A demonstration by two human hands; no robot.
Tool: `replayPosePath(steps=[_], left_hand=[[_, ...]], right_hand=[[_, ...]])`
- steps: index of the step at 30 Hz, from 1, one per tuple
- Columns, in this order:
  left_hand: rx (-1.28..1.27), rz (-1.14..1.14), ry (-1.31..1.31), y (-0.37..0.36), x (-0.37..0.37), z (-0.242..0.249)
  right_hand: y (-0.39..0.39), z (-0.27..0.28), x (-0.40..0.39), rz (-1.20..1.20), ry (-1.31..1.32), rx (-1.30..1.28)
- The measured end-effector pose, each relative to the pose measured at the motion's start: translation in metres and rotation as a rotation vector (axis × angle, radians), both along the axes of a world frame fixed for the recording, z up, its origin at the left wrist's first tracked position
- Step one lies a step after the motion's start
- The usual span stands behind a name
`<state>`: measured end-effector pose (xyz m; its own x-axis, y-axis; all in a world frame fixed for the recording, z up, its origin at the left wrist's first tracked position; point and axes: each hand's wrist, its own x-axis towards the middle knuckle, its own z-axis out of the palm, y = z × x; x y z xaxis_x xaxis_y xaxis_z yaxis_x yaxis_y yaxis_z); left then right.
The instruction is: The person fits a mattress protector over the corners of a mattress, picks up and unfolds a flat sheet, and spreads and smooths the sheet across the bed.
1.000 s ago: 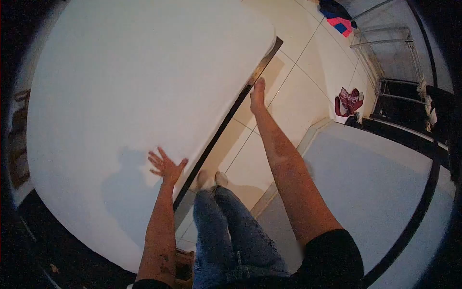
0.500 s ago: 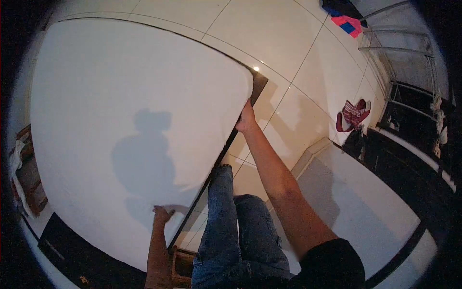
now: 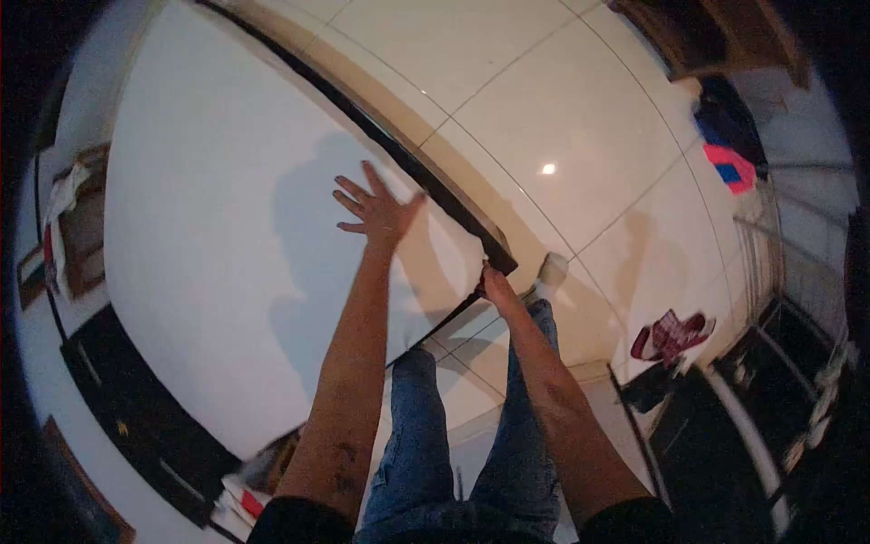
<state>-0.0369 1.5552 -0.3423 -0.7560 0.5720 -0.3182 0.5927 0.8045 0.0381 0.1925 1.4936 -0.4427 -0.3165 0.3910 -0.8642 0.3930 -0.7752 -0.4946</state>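
A white sheet [image 3: 227, 227] covers a broad mattress whose dark frame edge [image 3: 399, 150] runs along the far side. My left hand [image 3: 381, 213] lies on the sheet near that edge, fingers spread. At the near corner, my right hand [image 3: 494, 283] is closed around the sheet's edge, beside the dark corner of the frame. Its fingertips are partly hidden under the corner. Between the two hands the sheet looks slightly creased, and my shadow falls across it.
Glossy tiles [image 3: 544, 109] cover the floor beyond the bed. Maroon patterned footwear [image 3: 672, 337] lies at the right, near a metal rack [image 3: 797, 236]. Pink and blue cloth [image 3: 729, 168] is at the upper right. Dark drawers [image 3: 145, 408] stand at the left.
My view has shifted toward the bed's corner. My left hand has moved forward across the sheet and spread out. My right hand has gone from the side edge to the corner.
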Motion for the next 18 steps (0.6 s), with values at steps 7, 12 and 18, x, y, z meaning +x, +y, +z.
replayPosePath(steps=[7, 12, 18], left_hand=[[-0.154, 0.142, -0.157, 0.018, -0.003, 0.012], [-0.173, 0.134, -0.219, 0.017, -0.008, 0.012], [-0.132, 0.161, -0.297, 0.018, -0.016, 0.023]], right_hand=[[0.093, 0.041, 0.023, 0.719, -0.041, 0.359], [0.135, 0.022, -0.003, 0.729, 0.109, 0.390], [0.221, 0.133, -0.171, 1.120, 0.261, 0.895]])
